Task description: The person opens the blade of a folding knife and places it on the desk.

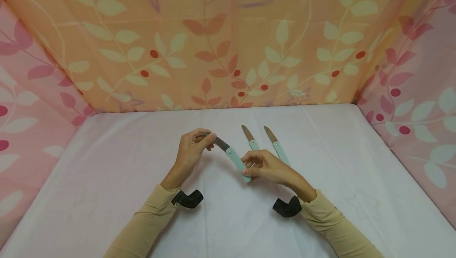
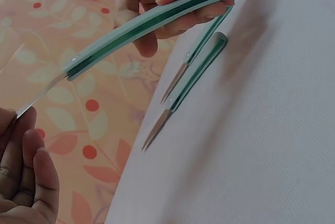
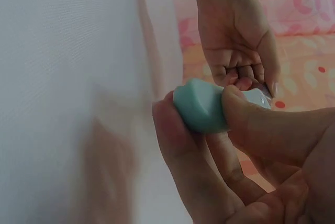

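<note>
My left hand (image 1: 192, 147) pinches the grey blade of a folding knife (image 1: 236, 160) near its tip, between thumb and fingers. At the other end, my right hand (image 1: 272, 167) holds the mint-green handle. The knife is raised over the table, its blade swung out and slanting up toward the left hand. In the left wrist view, a long slot runs along the handle (image 2: 144, 28). The right wrist view shows the thumb and fingers around the handle's butt (image 3: 201, 108). Beyond the right hand lie two similar unfolded knives, one on the left (image 1: 248, 133) and one on the right (image 1: 280, 152).
A white cloth covers the table (image 1: 117, 163). An orange leaf-patterned curtain (image 1: 221, 44) rises behind it, with pink patterned cloth (image 1: 420, 80) at the sides. Black curved pieces (image 1: 188, 199) sit at both wrists, by the beige sleeves.
</note>
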Tool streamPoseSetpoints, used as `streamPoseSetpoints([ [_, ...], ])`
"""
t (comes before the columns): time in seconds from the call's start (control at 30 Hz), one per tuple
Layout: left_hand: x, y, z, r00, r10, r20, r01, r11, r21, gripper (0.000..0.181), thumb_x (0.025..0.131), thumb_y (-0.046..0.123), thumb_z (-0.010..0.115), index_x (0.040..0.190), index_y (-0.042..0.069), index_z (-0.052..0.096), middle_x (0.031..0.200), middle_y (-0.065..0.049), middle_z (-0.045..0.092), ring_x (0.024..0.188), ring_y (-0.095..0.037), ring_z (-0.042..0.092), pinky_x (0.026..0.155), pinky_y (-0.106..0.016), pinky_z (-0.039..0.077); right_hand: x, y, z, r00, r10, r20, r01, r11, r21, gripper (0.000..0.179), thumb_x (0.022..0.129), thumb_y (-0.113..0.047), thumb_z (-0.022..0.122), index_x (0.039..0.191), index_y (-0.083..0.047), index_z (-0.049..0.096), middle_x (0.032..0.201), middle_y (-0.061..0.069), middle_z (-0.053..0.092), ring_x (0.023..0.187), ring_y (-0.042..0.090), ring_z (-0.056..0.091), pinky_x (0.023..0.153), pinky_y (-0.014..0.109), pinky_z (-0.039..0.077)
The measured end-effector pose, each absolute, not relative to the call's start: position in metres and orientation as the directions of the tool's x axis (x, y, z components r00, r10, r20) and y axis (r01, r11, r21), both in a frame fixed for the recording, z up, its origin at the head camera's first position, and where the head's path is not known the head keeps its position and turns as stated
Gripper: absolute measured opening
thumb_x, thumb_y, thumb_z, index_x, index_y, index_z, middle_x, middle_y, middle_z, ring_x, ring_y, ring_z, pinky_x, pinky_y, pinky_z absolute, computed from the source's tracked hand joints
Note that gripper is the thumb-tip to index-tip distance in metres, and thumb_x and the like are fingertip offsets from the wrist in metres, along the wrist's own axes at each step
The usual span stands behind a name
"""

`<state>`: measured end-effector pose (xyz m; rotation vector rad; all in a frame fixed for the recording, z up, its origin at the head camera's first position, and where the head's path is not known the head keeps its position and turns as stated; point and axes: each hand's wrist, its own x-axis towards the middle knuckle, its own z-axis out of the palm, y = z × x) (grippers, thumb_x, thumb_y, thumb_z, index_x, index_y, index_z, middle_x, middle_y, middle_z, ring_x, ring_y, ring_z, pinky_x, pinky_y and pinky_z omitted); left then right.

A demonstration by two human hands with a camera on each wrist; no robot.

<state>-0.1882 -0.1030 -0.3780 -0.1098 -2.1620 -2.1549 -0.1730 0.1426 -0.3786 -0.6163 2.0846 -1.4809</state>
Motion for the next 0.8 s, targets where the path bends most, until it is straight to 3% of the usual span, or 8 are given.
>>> streamPoseSetpoints([
  [0.27, -0.186, -0.103, -0.378, -0.996, -0.003, 0.086, 0.086, 0.035, 0.996, 0.016, 0.092, 0.01, 0.07, 0.097, -0.006, 0.067, 0.069, 0.009, 0.066, 0.066, -0.01, 0.061, 0.067, -0.021, 0.05, -0.172, 0.141, -0.379, -0.738, -0.659, -0.148, -0.102, 0.325, -0.94, 0.024, 0.091, -0.008, 0.068, 0.113, 0.003, 0.066, 0.091, 0.006, 0.066, 0.079, 0.013, 0.065, 0.074, 0.025, 0.056],
  [0.57, -0.188, -0.103, -0.379, -1.0, 0.006, 0.012, 0.013, 0.039, 0.999, 0.02, 0.092, 0.016, 0.071, 0.097, -0.002, 0.067, 0.069, 0.009, 0.067, 0.068, -0.013, 0.063, 0.067, -0.024, 0.052, -0.168, 0.131, -0.388, -0.749, -0.637, -0.181, -0.06, 0.338, -0.939, 0.021, 0.089, -0.009, 0.071, 0.105, 0.002, 0.065, 0.091, 0.009, 0.072, 0.077, 0.014, 0.069, 0.074, 0.031, 0.059],
  [0.8, -0.188, -0.101, -0.38, -0.999, 0.03, -0.012, -0.011, 0.023, 1.0, 0.028, 0.093, 0.018, 0.07, 0.111, -0.003, 0.067, 0.076, 0.01, 0.069, 0.07, -0.01, 0.063, 0.068, -0.022, 0.052, -0.166, 0.127, -0.39, -0.783, -0.597, -0.177, -0.053, 0.348, -0.936, 0.023, 0.091, -0.009, 0.068, 0.11, 0.003, 0.064, 0.097, 0.014, 0.07, 0.078, 0.015, 0.068, 0.072, 0.032, 0.058],
])
